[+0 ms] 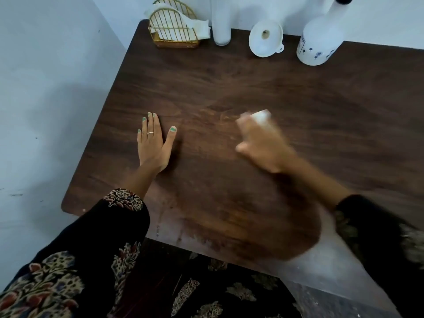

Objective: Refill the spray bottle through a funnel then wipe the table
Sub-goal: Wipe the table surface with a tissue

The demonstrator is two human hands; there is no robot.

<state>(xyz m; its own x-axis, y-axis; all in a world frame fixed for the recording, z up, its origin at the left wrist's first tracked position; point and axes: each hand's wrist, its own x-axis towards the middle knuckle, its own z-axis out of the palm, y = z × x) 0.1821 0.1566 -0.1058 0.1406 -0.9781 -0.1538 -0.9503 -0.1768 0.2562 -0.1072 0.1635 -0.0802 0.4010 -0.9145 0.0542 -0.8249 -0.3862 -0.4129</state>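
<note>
Two hands are over a dark wooden table (229, 72). The left hand (154, 143) lies flat on the wood near the table's left side, palm down, fingers straight and slightly spread, with green polish on the nails and a thin ring on one finger. The right hand (263, 143) is blurred, near the middle of the table; its fingers are curled round a small white wad (261, 115), most likely a tissue or cloth, which shows just past the knuckles and is pressed toward the tabletop. The blur makes it hard to tell exactly how the fingers lie on the wad. Both arms wear dark sleeves (124, 216) with a floral print at the cuffs. Along the far edge of the table, against the pale wall, stand four things in a row. At the left is a gold wire napkin holder (172, 28) with white napkins in it. Just beside it to the right is a tall clear glass (221, 21) that looks whitish. Next comes a white funnel (266, 39), tipped on its side with its wide mouth facing the camera and its small handle tab touching the table. At the right stands the white spray bottle (321, 37), upright, with small blue flowers printed low on its body and a dark top partly cut off by the edge of the view. The funnel and the spray bottle are near each other but apart.
</note>
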